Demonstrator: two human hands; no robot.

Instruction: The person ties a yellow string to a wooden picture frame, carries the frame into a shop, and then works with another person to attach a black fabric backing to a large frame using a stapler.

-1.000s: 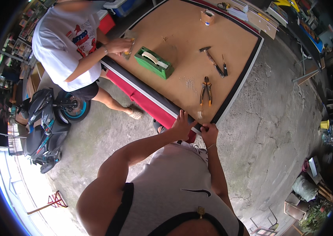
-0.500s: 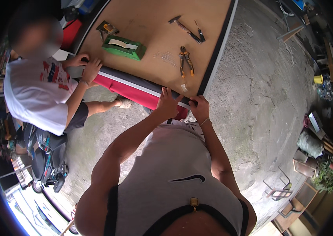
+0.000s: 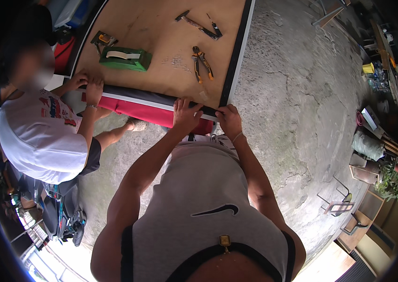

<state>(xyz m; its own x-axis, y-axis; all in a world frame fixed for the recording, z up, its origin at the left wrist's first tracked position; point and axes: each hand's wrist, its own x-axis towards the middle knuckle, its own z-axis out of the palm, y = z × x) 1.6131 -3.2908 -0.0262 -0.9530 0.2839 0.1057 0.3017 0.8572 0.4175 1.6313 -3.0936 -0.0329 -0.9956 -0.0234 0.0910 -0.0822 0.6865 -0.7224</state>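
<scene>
A brown board (image 3: 161, 28) lies in front of me with a dark border. Along its near edge run a black fabric strip (image 3: 138, 95) and a white band, and red fabric (image 3: 147, 113) bulges below them. My left hand (image 3: 186, 116) grips the black strip near the right corner, its fingers hooked over the edge. At the corner itself, my right hand (image 3: 229, 121) pinches the strip's end between thumb and fingers. Farther left, another person's hands (image 3: 91, 88) hold the same edge.
On the board lie a green tape dispenser (image 3: 138, 62), a staple gun (image 3: 103, 39), pliers (image 3: 202, 65), a hammer (image 3: 198, 25) and scattered small metal bits (image 3: 176, 61). The co-worker (image 3: 44, 131) stands at the left by a motorcycle (image 3: 62, 207). Concrete floor (image 3: 293, 117) extends right.
My view has shifted, so the board and tools appear farther left. Both my hands stay at the near right edge, and the left fingers look more curled over the strip.
</scene>
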